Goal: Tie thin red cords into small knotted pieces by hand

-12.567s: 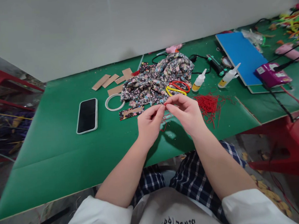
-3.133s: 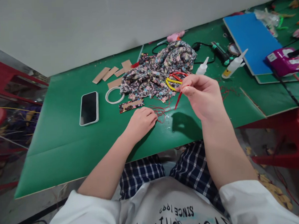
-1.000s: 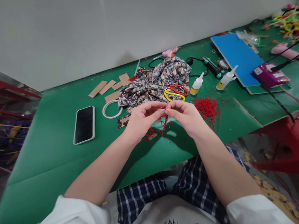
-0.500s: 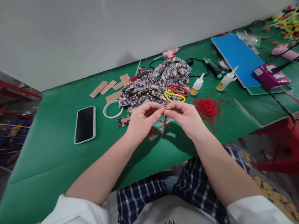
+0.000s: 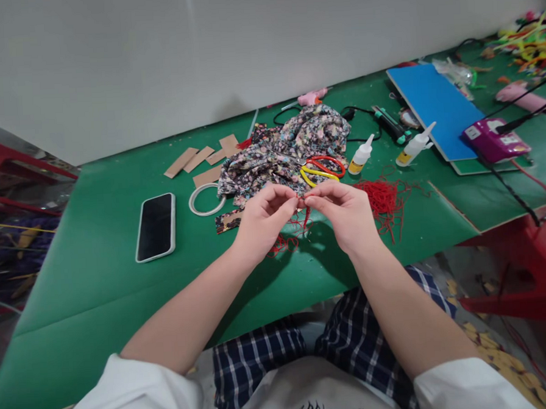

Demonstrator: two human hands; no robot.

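Observation:
My left hand (image 5: 260,220) and my right hand (image 5: 346,213) meet at the fingertips, both pinching red thread (image 5: 305,218) that hangs down between them. More loose red thread (image 5: 283,245) lies on the table below my left hand. A tangled pile of red thread (image 5: 381,200) is just right of my right hand. Beyond my fingers, scissors (image 5: 321,170) with red and yellow handles rest on a crumpled floral cloth (image 5: 283,149). A small floral-covered strip (image 5: 229,221) lies beside my left hand.
On the green table (image 5: 96,238) are a phone (image 5: 156,228), a white tape ring (image 5: 192,202), cardboard pieces (image 5: 180,162), two glue bottles (image 5: 361,155) (image 5: 414,148), a cutter (image 5: 389,125), a blue board (image 5: 437,107), a purple box (image 5: 496,139) with cables, and a pink glue gun (image 5: 312,97).
My fingertips have shifted slightly, and the hanging red thread has swung a little to the right. My right hand has moved slightly right.

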